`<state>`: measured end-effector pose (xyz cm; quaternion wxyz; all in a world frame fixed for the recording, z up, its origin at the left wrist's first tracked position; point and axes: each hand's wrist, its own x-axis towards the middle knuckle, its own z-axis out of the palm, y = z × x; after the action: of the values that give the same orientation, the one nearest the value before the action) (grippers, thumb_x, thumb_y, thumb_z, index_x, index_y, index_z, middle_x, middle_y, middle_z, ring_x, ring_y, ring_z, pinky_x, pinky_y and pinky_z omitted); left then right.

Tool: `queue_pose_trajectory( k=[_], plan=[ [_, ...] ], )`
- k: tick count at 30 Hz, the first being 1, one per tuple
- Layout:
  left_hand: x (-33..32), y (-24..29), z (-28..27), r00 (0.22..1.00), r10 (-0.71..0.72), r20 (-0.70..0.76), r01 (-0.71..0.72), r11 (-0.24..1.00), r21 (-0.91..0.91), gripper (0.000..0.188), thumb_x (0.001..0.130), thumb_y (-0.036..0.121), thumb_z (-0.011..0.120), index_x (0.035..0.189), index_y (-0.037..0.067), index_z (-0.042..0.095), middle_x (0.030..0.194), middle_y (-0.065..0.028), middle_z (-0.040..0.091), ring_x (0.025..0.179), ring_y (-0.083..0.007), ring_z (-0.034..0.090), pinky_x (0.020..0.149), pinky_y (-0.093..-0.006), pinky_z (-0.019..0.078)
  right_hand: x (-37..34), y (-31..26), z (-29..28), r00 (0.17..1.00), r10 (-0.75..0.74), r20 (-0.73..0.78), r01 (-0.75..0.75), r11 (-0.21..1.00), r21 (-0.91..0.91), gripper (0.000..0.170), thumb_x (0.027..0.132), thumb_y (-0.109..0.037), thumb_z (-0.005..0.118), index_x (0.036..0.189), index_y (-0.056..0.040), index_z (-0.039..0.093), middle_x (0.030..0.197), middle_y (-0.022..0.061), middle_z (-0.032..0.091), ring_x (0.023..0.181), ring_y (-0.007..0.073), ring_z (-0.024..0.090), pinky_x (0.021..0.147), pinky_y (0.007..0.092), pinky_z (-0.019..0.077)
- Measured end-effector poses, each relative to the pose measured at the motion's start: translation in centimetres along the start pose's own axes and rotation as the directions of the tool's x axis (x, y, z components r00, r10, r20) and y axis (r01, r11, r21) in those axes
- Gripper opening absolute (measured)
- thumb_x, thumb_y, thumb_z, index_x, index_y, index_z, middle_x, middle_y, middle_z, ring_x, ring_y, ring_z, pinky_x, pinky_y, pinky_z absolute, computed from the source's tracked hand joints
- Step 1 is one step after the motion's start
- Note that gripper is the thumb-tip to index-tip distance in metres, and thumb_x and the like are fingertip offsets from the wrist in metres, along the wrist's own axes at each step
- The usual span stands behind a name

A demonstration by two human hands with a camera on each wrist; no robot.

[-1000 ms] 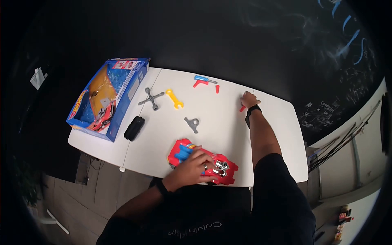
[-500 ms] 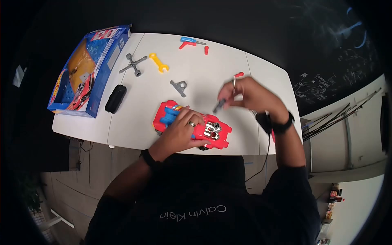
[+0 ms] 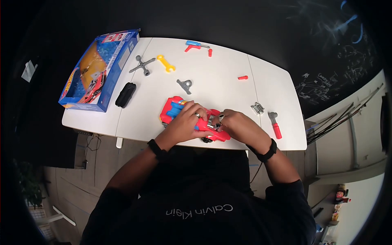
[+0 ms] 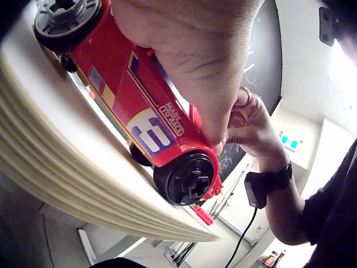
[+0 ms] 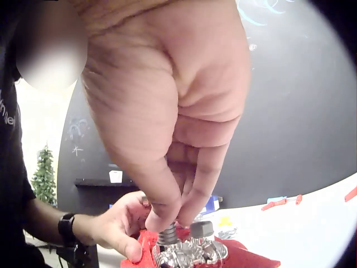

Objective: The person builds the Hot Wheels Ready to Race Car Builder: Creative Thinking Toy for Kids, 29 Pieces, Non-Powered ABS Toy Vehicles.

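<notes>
Bracing left hand (image 3: 185, 124): red car (image 4: 125, 96) was broadly clasped, seemingly for steadiness!
Right hand (image 3: 235, 125): grey bolt (image 5: 167, 237) was closely pinched at chrome engine (image 5: 191, 254), probably for alignment!

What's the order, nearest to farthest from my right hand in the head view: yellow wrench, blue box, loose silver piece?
From your right hand:
1. Loose silver piece, just to its right.
2. Yellow wrench, farther forward, to its left.
3. Blue box, farthest left.
</notes>
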<state>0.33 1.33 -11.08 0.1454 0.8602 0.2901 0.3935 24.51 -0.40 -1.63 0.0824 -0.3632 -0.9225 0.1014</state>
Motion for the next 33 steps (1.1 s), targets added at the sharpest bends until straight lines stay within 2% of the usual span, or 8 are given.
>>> queue_pose_trajectory(
  k=[3, 7, 10, 13, 17, 24, 28, 33],
  plan=[
    [0.0, -0.1, 0.0, 1.0, -0.011, -0.016, 0.011, 1.0, -0.012, 0.054, 0.074, 0.036, 0.095, 0.105, 0.008, 0.061, 0.111, -0.0083, 0.063, 0.119, -0.0348, 0.059, 0.121, -0.0537, 0.0403, 0.5, -1.3, -1.5, 0.997, -0.031, -0.066, 0.014, 0.967, -0.254, 0.023, 0.085, -0.007, 0.08, 0.108, -0.0038, 0.078, 0.091, 0.0105, 0.067, 0.093, 0.0322, 0.069, 0.084, 0.0422, 0.0577],
    [0.0, 0.1, -0.1, 1.0, -0.009, -0.001, 0.009, 1.0, -0.012, 0.053, 0.075, 0.036, 0.094, 0.105, 0.007, 0.062, 0.112, -0.0081, 0.062, 0.119, -0.0347, 0.058, 0.115, -0.0504, 0.0431, 0.2, -1.7, -2.3, 0.984, 0.179, 0.022, -0.172, 0.967, -0.186, 0.021, 0.086, -0.021, 0.082, 0.089, -0.0005, 0.078, 0.104, 0.009, 0.07, 0.105, 0.0291, 0.068, 0.087, 0.0429, 0.0568],
    [0.1, 0.2, -0.2, 1.0, -0.025, 0.007, 0.025, 1.0, -0.014, 0.051, 0.075, 0.035, 0.094, 0.104, 0.006, 0.063, 0.113, -0.0078, 0.061, 0.12, -0.0338, 0.056, 0.11, -0.0468, 0.0462, 0.0, 0.1, 0.3, 0.972, -0.118, -0.202, 0.115, 0.993, -0.026, 0.045, 0.088, -0.043, 0.079, 0.072, -0.002, 0.076, 0.096, 0.0099, 0.071, 0.09, 0.0266, 0.071, 0.075, 0.0374, 0.0567],
    [0.4, 0.2, -0.1, 1.0, -0.007, -0.01, 0.007, 1.0, 0.004, 0.05, 0.075, 0.034, 0.094, 0.103, 0.005, 0.064, 0.112, -0.0077, 0.061, 0.118, -0.0329, 0.056, 0.107, -0.0454, 0.0475, -0.4, -0.9, -0.2, 0.991, 0.064, -0.115, -0.092, 0.962, -0.258, 0.042, 0.097, -0.038, 0.075, 0.075, -0.0018, 0.077, 0.089, 0.0096, 0.071, 0.074, 0.0285, 0.071, 0.069, 0.0382, 0.0568],
    [0.4, 0.5, -0.3, 1.0, -0.016, -0.01, 0.016, 1.0, -0.01, 0.049, 0.075, 0.035, 0.094, 0.101, 0.005, 0.065, 0.112, -0.0077, 0.061, 0.116, -0.0311, 0.056, 0.104, -0.0434, 0.0495, -0.8, -1.4, -0.8, 0.98, 0.041, -0.197, -0.046, 0.999, -0.017, 0.035, 0.089, -0.033, 0.084, 0.075, -0.0025, 0.074, 0.081, 0.0071, 0.066, 0.065, 0.0282, 0.068, 0.062, 0.0376, 0.0542],
    [0.4, 0.5, -0.5, 1.0, -0.022, -0.004, 0.022, 1.0, -0.009, 0.049, 0.076, 0.037, 0.094, 0.099, 0.005, 0.065, 0.113, -0.0081, 0.062, 0.116, -0.0308, 0.057, 0.103, -0.043, 0.0496, -1.4, -0.4, 0.1, 0.99, 0.105, -0.099, -0.122, 0.975, -0.186, 0.018, 0.095, -0.025, 0.077, 0.1, -0.0076, 0.077, 0.094, 0.009, 0.067, 0.071, 0.0297, 0.07, 0.066, 0.04, 0.0568],
    [0.3, 0.7, -0.6, 1.0, -0.025, -0.001, 0.025, 1.0, -0.01, 0.049, 0.074, 0.038, 0.095, 0.098, 0.007, 0.065, 0.114, -0.0079, 0.062, 0.116, -0.0316, 0.057, 0.103, -0.0422, 0.0492, -1.4, -1.2, 0.3, 0.966, 0.122, -0.228, -0.115, 0.992, 0.044, 0.011, 0.096, -0.017, 0.072, 0.097, -0.0075, 0.076, 0.092, 0.0095, 0.066, 0.073, 0.0308, 0.07, 0.066, 0.0422, 0.0565],
    [0.4, 0.9, -0.3, 0.997, -0.078, -0.002, 0.078, 0.997, -0.023, 0.052, 0.071, 0.037, 0.098, 0.102, 0.008, 0.067, 0.112, -0.0072, 0.063, 0.113, -0.0304, 0.058, 0.103, -0.0426, 0.0481, -1.0, -0.7, 2.1, 0.941, 0.092, -0.326, -0.162, 0.968, -0.194, 0.01, 0.092, -0.007, 0.069, 0.099, -0.0034, 0.076, 0.092, 0.0117, 0.065, 0.078, 0.0312, 0.072, 0.066, 0.0425, 0.0583]
  ],
)
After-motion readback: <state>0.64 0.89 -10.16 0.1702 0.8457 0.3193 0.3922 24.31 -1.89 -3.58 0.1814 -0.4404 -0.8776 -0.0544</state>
